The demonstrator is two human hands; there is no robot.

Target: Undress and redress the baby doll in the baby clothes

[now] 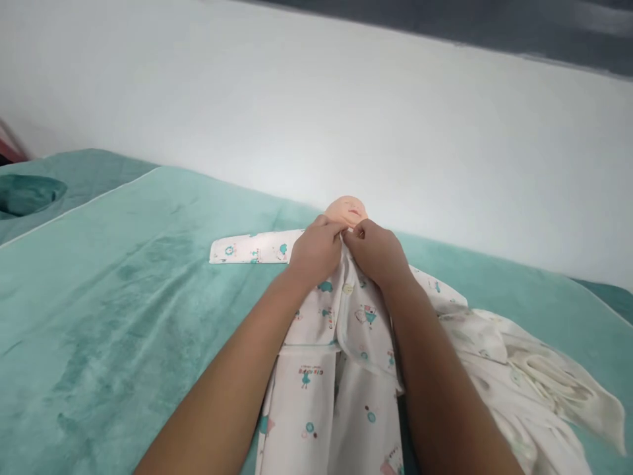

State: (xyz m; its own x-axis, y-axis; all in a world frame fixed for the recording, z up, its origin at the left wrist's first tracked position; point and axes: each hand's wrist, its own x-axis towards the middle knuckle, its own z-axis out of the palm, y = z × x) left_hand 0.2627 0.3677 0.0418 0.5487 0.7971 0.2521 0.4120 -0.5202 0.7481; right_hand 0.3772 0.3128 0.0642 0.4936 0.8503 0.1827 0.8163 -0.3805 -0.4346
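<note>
A baby doll (347,210) lies on its back on a teal bed cover (123,284), dressed in a white printed baby garment (356,323). Only the doll's head shows above the collar. My left hand (316,249) and my right hand (376,254) meet at the garment's neckline just below the doll's chin. Both are closed, pinching the two front edges of the fabric together. One sleeve (250,248) of the garment stretches flat to the left.
A loose white cloth (539,376) lies crumpled at the right beside the doll. A white wall (346,105) runs behind the bed. A teal pillow (30,192) sits at the far left.
</note>
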